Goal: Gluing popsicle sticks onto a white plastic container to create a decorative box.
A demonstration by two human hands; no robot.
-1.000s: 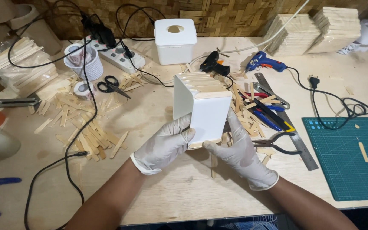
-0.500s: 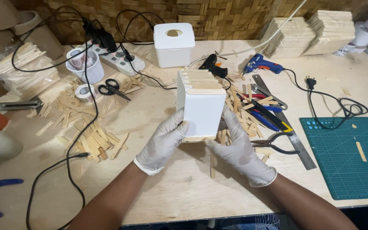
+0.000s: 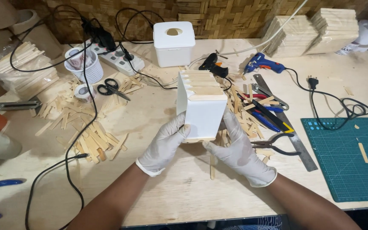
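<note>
Since one second ago I have turned the white box point(image 3: 202, 111) a little, so its plain white face looks more straight at me, and it stays at the same place above the table point(image 3: 171, 191). My left hand point(image 3: 163, 145), in a white glove, holds the lower left edge of the box, with the fingers closed around the corner. My right hand point(image 3: 238, 150), also gloved, supports the box from below and from the right side, the fingers bent against it. The top side of the box is covered with flat wooden sticks. Just behind and to the right of the box lies a loose heap of sticks point(image 3: 245, 115) mixed with pliers point(image 3: 273, 147) and a steel ruler point(image 3: 284, 121). Farther back stand a white container point(image 3: 173, 44) and a blue glue gun point(image 3: 263, 64). On the left I see scissors point(image 3: 111, 88) and a black cable point(image 3: 71, 157) crossing the table.
</note>
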